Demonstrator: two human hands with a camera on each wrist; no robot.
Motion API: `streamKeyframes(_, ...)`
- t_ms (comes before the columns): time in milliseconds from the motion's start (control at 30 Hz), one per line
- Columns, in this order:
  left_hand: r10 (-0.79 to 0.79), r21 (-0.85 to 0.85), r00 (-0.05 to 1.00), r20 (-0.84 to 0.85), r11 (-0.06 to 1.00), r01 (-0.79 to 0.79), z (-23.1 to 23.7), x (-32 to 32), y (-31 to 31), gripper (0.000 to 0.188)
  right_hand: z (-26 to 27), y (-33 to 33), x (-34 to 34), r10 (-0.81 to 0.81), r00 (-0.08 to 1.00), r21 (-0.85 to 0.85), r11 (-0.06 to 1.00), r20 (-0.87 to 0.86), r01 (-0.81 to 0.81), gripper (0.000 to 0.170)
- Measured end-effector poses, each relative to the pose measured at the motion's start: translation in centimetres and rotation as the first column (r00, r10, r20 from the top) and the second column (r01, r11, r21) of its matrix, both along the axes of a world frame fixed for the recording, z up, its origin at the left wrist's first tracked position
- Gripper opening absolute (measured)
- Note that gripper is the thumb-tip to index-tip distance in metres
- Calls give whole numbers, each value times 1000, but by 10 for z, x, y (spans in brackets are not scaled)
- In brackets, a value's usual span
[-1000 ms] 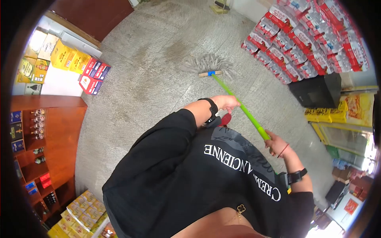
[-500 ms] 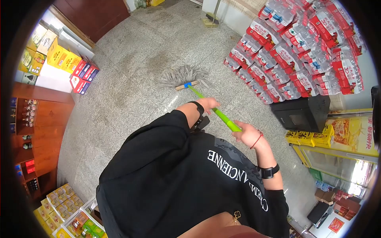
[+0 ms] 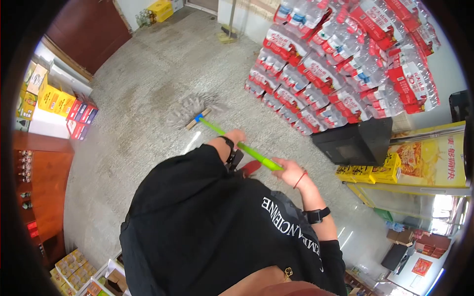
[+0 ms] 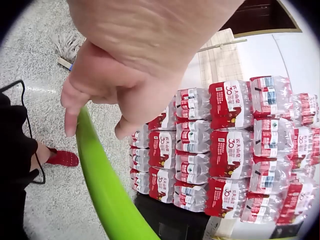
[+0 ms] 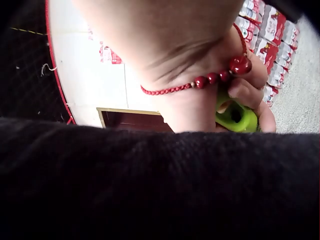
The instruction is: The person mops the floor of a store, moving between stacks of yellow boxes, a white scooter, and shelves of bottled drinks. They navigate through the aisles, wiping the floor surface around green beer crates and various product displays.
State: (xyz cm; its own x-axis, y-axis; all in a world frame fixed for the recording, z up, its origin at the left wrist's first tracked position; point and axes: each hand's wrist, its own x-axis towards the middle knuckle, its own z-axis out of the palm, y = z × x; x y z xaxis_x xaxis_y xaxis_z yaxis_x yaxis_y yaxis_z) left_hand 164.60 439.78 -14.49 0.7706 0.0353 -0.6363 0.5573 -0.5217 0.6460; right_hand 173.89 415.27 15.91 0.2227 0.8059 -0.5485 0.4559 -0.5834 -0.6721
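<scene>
A mop with a bright green pole lies diagonally across the head view, its grey string head spread on the floor. My left hand grips the middle of the pole; in the left wrist view this hand has its fingers bent about the green pole. Nearer my body, my right hand, with a red bracelet, holds the pole's upper end. From the right wrist, the fingers of that hand curl round the green end piece, which has a hole in it.
Stacked red-labelled bottle packs stand to the right, beside a black box-like unit. A brown wooden cabinet and boxes line the left. At the back are a broom with a dustpan and a dark red door. A red shoe is below the pole.
The mop head and both hands have shifted left in the head view. The bottle packs and back wall also appear further left, as the view has turned. Both hands still hold the pole.
</scene>
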Motion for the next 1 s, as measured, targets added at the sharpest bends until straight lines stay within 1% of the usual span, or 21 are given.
streamKeyframes(67,-189,250,974,121,956,155,-12,40,-5,24,-3,-5,32,-37,999,-22,999,36,38,52)
streamKeyframes(100,-60,212,993,-99,974,81,29,63,-11,20,-2,-6,46,-36,999,-80,996,35,39,51)
streamKeyframes(133,58,178,944,-324,984,0,73,81,-25,17,0,-10,59,-38,999,-150,988,28,42,49)
streamKeyframes(167,121,48,948,-295,993,-112,1,102,-27,14,6,-12,74,1,997,-232,973,71,16,49)
streamKeyframes(200,128,45,949,-288,992,-120,10,120,-32,14,13,-15,91,8,997,-234,972,78,11,49)
streamKeyframes(267,114,18,925,-361,993,-116,40,151,-51,16,19,-32,115,13,994,-142,990,110,3,48)
streamKeyframes(300,-19,17,934,-357,999,27,39,169,-59,15,14,-44,130,-33,996,-146,988,83,45,48)
streamKeyframes(333,-32,19,932,-360,999,42,55,178,-70,15,8,-59,140,-48,996,-145,988,80,59,48)
streamKeyframes(400,25,17,952,-304,1000,-21,89,194,-90,15,2,-84,158,-115,989,-131,983,93,126,47)
streamKeyframes(433,47,-56,947,-318,996,-68,68,208,-99,16,7,-93,162,-126,987,-124,983,98,138,47)
streamKeyframes(467,43,-52,950,-311,997,-62,46,220,-107,16,15,-100,165,-133,985,-164,975,109,150,48)
streamKeyframes(567,56,-126,936,-348,986,-105,51,243,-138,19,21,-126,179,-121,983,-225,963,137,149,49)
streamKeyframes(600,11,-98,942,-336,994,-46,53,251,-144,22,20,-138,181,-106,984,-241,961,144,139,50)
streamKeyframes(633,-37,-74,943,-331,997,13,69,250,-157,24,22,-150,182,-106,985,-254,957,139,139,50)
streamKeyframes(667,-36,-81,943,-332,997,10,76,250,-172,24,25,-160,186,-98,986,-242,962,134,128,50)
streamKeyframes(733,221,-124,915,-337,953,-276,88,258,-199,27,25,-184,195,-80,987,-228,967,139,110,50)
streamKeyframes(767,229,-130,915,-333,949,-285,94,260,-216,27,22,-201,201,-52,986,-209,974,161,86,50)
streamKeyframes(833,336,-176,902,-270,904,-390,99,258,-249,28,22,-231,206,-19,984,-185,981,179,53,50)
streamKeyframes(900,335,-197,905,-263,899,-390,96,261,-282,28,29,-260,210,106,953,-280,960,284,-23,50)
streamKeyframes(967,327,-215,910,-254,899,-382,98,269,-311,28,32,-293,216,108,948,-251,968,300,-30,51)
streamKeyframes(1000,273,-204,920,-280,920,-335,103,275,-325,26,31,-308,219,102,944,-225,974,313,-30,51)
